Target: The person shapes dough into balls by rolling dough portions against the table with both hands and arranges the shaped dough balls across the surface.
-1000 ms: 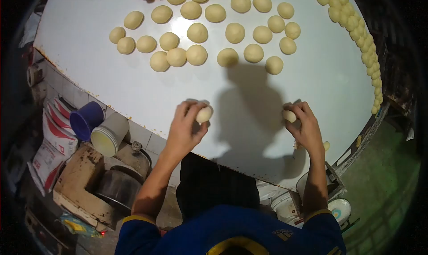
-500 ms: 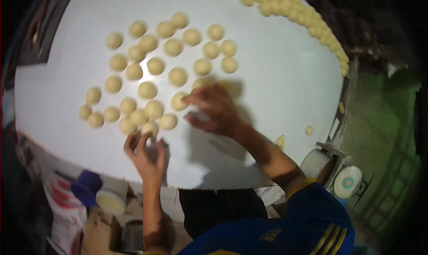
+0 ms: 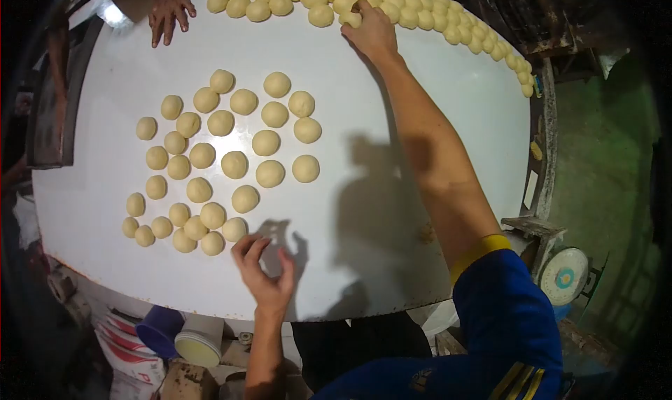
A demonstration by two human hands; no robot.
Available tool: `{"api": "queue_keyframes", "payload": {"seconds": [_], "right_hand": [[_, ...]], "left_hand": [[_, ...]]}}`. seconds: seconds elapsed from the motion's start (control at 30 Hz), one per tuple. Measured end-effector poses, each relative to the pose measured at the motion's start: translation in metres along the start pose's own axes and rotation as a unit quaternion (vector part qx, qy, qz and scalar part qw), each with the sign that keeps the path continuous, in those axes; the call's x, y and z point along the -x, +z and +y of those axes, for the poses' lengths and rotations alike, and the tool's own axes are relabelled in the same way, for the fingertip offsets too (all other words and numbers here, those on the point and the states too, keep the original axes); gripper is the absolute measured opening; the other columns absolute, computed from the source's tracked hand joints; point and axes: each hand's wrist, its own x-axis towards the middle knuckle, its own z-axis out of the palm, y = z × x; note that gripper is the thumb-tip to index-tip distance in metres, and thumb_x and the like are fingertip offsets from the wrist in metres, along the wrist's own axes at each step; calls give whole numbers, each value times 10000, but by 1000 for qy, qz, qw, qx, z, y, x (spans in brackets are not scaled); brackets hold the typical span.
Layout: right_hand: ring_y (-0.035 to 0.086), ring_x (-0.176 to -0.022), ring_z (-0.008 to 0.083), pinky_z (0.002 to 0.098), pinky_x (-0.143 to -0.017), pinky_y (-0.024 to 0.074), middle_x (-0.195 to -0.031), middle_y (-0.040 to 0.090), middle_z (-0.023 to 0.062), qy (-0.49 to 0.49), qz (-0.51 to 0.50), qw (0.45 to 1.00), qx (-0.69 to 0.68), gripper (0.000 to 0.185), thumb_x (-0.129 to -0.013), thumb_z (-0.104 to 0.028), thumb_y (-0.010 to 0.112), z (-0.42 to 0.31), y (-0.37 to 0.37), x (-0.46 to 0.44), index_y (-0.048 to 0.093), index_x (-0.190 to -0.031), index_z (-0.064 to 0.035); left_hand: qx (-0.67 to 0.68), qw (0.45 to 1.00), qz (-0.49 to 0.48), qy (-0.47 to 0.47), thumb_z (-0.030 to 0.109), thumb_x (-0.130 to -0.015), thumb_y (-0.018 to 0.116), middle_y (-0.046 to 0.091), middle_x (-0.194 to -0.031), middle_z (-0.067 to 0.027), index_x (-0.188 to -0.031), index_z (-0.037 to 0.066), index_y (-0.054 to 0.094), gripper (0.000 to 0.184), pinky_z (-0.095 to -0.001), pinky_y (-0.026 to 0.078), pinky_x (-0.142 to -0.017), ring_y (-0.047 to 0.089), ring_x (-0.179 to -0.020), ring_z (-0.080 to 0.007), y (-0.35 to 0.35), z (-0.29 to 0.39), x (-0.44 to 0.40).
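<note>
Round pale dough balls (image 3: 234, 165) lie scattered over the left and middle of the white table (image 3: 420, 274). Along the far edge more dough balls (image 3: 425, 19) are packed close together in a curved band. My right hand (image 3: 371, 32) reaches to that band, its fingers curled round one dough ball (image 3: 352, 19) at the band's near side. My left hand (image 3: 267, 270) is near the front edge with thumb and fingers apart and nothing held. Its fingertips are just below a dough ball (image 3: 234, 229) at the group's lower right.
Another person's hand (image 3: 170, 13) rests on the table at the far left. Below the front edge stand a purple bucket (image 3: 157, 330), a pale bucket (image 3: 199, 340) and sacks (image 3: 129, 347). A round-dial scale (image 3: 563, 276) is at the right.
My right hand has moved from the scattered balls to the far band. My left hand has shifted slightly right and down. The view has turned, and another person's hand now shows at the far left.
</note>
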Motion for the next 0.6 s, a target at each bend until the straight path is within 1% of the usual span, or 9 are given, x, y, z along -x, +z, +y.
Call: {"api": "queue_keyframes", "payload": {"seconds": [0.07,0.13,0.23,0.27,0.3,0.33,0.4,0.5,0.6], "right_hand": [[790,-1080,362,513,-928,632,-1097,789,186,5,-46,996,-70,569,-855,-300,901,-1,-16,-2,715,-1345,-78],[764,-995,269,449,-877,615,-942,755,163,-5,-68,977,-203,515,-873,-277,900,-22,-55,37,717,-1300,-56],[681,-850,212,409,-815,597,-1050,738,103,-144,-218,918,-298,543,-888,-206,925,-56,-118,136,691,-1362,-80],[683,-873,191,409,-822,601,-1100,730,71,-211,-276,888,-300,646,-875,-244,959,-49,-125,164,690,-1450,-123],[673,-901,172,395,-864,604,-1140,716,69,-279,-282,873,-282,712,-877,-291,982,-61,-146,183,688,-1511,-155],[701,-943,199,401,-894,614,-1186,716,90,-268,-340,841,-325,728,-882,-331,984,-50,-141,177,682,-1521,-153],[741,-1030,259,416,-939,629,-1272,714,138,-186,-330,863,-335,750,-901,-399,973,-38,-125,142,667,-1538,-145],[748,-1141,332,440,-961,628,-1286,729,192,-87,-12,969,-232,724,-940,-457,932,-35,-42,58,668,-1519,-111],[748,-1073,319,443,-931,621,-1221,749,176,-118,98,981,-121,656,-946,-446,927,-28,32,14,696,-1418,-55]], "left_hand": [[111,992,-27,-50,29,-949,805,583,-1387,-188,-1455,30,578,554,-434,522,-1078,601,-1233,-325,23,27,-23],[324,931,-44,-161,154,-1024,825,559,-1512,-202,-1601,45,468,687,-496,518,-1169,602,-1354,-345,53,59,-52],[651,686,-38,-322,394,-1125,766,471,-1685,-214,-1742,95,287,836,-566,489,-1265,567,-1491,-359,86,89,-101],[687,646,-17,-332,459,-1161,691,524,-1650,-212,-1739,117,322,766,-568,488,-1263,592,-1465,-352,98,89,-112],[734,593,-7,-332,413,-1195,636,633,-1483,-179,-1645,112,443,574,-523,565,-1166,665,-1336,-320,101,95,-123],[720,597,26,-354,359,-1197,625,650,-1377,-156,-1560,103,497,462,-488,593,-1086,681,-1234,-292,109,82,-119],[700,604,62,-375,305,-1199,614,667,-1271,-134,-1476,94,552,354,-454,621,-1006,697,-1132,-264,112,69,-106],[690,647,26,-322,280,-1150,695,656,-1228,-110,-1400,75,606,335,-399,620,-919,687,-1070,-237,98,72,-66],[494,803,6,-333,193,-1072,710,609,-1191,-77,-1334,64,585,318,-342,558,-909,627,-1045,-192,94,83,-20]]}}
